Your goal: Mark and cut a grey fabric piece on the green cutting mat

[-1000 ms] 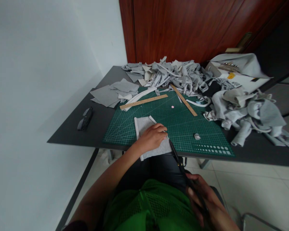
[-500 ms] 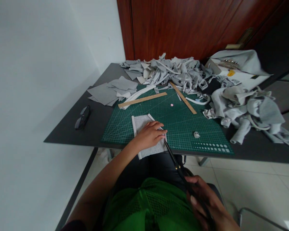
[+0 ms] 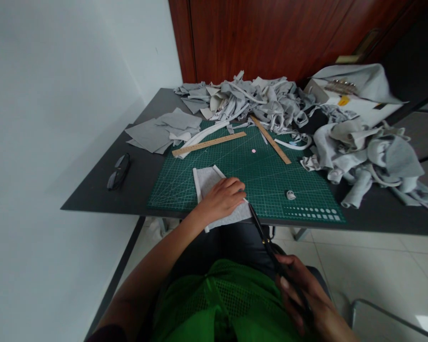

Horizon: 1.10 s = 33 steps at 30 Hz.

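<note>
Soft, even daylight; edges bend, lower foreground slightly blurred.

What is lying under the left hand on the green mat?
A pale grey fabric piece lies under the left hand, on the green cutting mat. The part beneath the palm is covered.

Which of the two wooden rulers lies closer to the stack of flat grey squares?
The longer wooden ruler, lying almost crosswise on the green cutting mat; the other ruler slants toward the scrap heap.

No legible text, apparently, anywhere.
</note>
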### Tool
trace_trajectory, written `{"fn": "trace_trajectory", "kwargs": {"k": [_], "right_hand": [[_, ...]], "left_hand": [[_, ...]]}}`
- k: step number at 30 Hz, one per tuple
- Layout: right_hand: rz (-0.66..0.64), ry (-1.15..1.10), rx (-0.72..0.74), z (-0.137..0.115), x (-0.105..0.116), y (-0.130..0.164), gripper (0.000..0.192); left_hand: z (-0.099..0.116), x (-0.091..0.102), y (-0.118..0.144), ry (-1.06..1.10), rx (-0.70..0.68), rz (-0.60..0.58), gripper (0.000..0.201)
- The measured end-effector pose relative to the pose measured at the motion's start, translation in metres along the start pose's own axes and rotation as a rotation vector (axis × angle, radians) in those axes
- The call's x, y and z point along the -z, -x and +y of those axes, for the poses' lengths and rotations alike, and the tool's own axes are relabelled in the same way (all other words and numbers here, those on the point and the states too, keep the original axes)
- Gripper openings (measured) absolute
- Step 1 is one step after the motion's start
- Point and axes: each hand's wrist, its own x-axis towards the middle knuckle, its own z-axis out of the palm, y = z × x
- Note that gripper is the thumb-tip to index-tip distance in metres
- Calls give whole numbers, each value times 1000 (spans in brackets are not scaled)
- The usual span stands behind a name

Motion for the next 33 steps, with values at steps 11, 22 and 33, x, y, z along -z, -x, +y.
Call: {"fn": "trace_trajectory", "kwargs": {"k": [11, 22, 33], "right_hand": [[-42, -181, -17, 10, 16, -4, 57], [-34, -170, -36, 15, 29, 3, 58], [-21, -99, -52, 8, 37, 16, 62]], "left_hand": [[-1, -1, -1, 77, -148, -104, 25], [25, -2, 5, 82, 11, -100, 29], [17, -8, 5, 139, -17, -75, 28]]}}
